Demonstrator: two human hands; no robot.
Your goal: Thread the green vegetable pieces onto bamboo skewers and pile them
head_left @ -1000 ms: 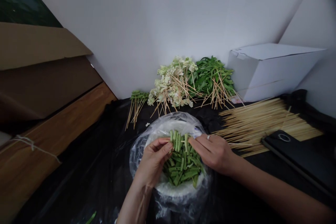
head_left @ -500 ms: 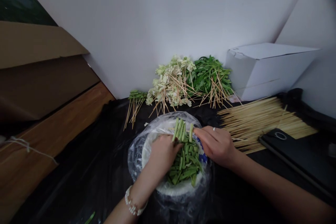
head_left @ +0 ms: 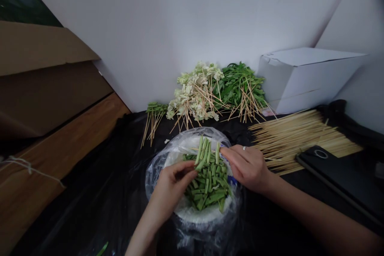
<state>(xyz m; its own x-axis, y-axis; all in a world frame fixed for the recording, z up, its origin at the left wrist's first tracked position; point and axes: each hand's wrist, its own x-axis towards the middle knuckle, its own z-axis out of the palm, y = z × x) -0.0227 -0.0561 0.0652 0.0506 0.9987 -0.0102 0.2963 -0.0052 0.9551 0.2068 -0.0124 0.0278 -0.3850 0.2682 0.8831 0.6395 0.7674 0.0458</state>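
Observation:
Over a white bowl (head_left: pixel 198 217) covered with a clear plastic bag (head_left: pixel 154 168), my right hand (head_left: pixel 248 168) pinches a bamboo skewer, mostly hidden by the beans and fingers. Several cut green bean pieces (head_left: pixel 205 149) stand side by side across it, with one piece (head_left: pixel 217 153) apart, close to my right fingertips. My left hand (head_left: pixel 169 186) has its thumb and fingers closed on another green bean piece (head_left: pixel 200 165), at the lower left end of the row. Loose cut green beans (head_left: pixel 210 192) fill the bowl beneath both hands.
Along the wall lie skewered green beans (head_left: pixel 156 109), skewered pale cabbage (head_left: pixel 192 92) and skewered leafy greens (head_left: pixel 237 82). Bare skewers (head_left: pixel 294 140), a dark phone (head_left: pixel 339 180) and a white box (head_left: pixel 309 80) are on the right. A cardboard box (head_left: pixel 48 92) stands left.
My left hand has come up and back out of the loose beans, bringing a green bean piece to the row on the skewer. My right hand has hardly moved.

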